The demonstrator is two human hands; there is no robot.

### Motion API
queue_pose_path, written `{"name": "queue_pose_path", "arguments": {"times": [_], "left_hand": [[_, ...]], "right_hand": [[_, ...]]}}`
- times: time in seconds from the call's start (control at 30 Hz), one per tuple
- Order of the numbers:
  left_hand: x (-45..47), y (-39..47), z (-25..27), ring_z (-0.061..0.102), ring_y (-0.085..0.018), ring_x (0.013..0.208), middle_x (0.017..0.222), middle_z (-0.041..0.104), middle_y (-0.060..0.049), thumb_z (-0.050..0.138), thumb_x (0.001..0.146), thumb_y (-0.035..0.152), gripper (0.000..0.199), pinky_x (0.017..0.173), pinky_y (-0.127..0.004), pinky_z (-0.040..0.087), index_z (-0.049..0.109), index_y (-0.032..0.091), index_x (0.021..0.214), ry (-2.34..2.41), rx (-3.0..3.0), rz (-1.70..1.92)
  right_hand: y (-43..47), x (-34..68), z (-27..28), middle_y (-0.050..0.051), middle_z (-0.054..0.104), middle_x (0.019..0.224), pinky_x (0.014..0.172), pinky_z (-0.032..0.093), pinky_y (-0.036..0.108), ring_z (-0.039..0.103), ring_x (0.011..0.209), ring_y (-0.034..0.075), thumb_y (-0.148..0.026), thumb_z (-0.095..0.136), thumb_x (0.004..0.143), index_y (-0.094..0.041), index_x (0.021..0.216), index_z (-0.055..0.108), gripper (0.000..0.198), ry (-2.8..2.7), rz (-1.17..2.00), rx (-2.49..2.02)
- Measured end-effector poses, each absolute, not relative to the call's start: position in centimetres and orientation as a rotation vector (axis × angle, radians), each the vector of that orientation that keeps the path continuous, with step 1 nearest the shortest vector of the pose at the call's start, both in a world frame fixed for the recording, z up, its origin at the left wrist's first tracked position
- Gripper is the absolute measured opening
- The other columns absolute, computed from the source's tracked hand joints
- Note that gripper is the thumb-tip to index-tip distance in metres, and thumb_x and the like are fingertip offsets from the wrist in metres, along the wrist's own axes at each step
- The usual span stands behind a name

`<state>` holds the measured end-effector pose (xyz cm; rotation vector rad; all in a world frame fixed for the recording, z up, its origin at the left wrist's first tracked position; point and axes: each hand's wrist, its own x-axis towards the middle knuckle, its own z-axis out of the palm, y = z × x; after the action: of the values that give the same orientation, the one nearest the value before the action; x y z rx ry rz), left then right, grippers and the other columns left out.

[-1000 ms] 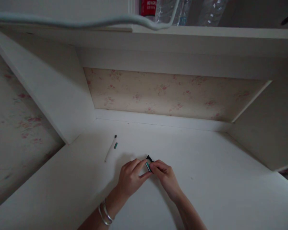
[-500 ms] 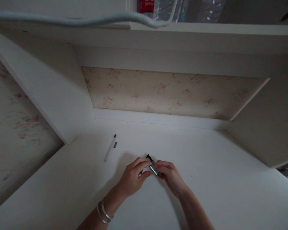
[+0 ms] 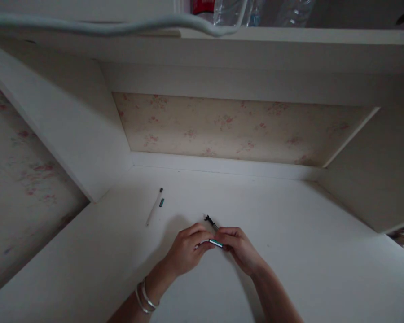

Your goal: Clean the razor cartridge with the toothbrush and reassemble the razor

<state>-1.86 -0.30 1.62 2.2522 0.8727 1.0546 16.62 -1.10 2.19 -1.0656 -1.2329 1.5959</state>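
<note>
Both my hands are close together low in the middle of the head view. Between their fingertips is a small green-and-white strip with dark ends, which looks like a razor cartridge (image 3: 216,243). My left hand (image 3: 187,246), two silver bangles at its wrist, pinches the left end. Thumb and fingers of my right hand (image 3: 238,247) close on the other end. A razor handle (image 3: 210,220) with a black forked head and grey shaft runs in under my right fingers; whether they grip it is hidden.
On the white desk (image 3: 289,215), left of my hands, lie a slim white stick with a dark tip (image 3: 154,208) and a second small green piece (image 3: 161,202). Overhead, a pale cable (image 3: 114,29) crosses a shelf (image 3: 289,36) holding clear bottles (image 3: 229,12).
The cartridge has turned from a steep slant to nearly level between my fingers. A little more of the handle's shaft shows. The pieces on the left lie as before.
</note>
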Motion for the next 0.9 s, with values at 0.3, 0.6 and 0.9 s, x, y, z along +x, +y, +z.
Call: {"name": "queue_pose_path", "arguments": {"times": [0.3, 0.6, 0.9], "left_hand": [[-1.8, -0.1, 1.5, 0.055, -0.011, 0.069, 0.080, 0.061, -0.003, 0.059, 0.085, 0.027, 0.014, 0.062, -0.020, 0.046, 0.068, 0.020, 0.093, 0.874, 2.223, 1.137], [-2.1, 0.2, 1.3, 0.053, -0.010, 0.063, 0.080, 0.059, -0.003, 0.061, 0.084, 0.025, 0.014, 0.056, -0.020, 0.045, 0.067, 0.019, 0.095, 0.931, 2.060, 1.319], [-2.8, 0.4, 2.1, 0.058, -0.012, 0.073, 0.082, 0.062, -0.003, 0.061, 0.083, 0.019, 0.015, 0.065, -0.022, 0.050, 0.067, 0.020, 0.097, 1.022, 2.048, 1.534]], "right_hand": [[-1.3, 16.6, 2.2, -0.002, 0.046, 0.054, 0.049, 0.026, 0.023, 0.037, 0.052, 0.010, -0.029, 0.066, 0.077, -0.013, 0.064, 0.065, 0.021, -1.082, 1.683, -0.988], [-0.9, 16.1, 2.1, -0.001, 0.051, 0.065, 0.046, 0.032, 0.022, 0.041, 0.051, 0.010, -0.045, 0.064, 0.079, -0.015, 0.071, 0.064, 0.031, -0.885, 1.510, -1.021], [-0.6, 10.4, -0.2, 0.000, 0.056, 0.059, 0.048, 0.039, 0.023, 0.052, 0.053, 0.014, -0.035, 0.037, 0.093, -0.016, 0.077, 0.060, 0.034, -1.706, 1.017, -1.292]]}}
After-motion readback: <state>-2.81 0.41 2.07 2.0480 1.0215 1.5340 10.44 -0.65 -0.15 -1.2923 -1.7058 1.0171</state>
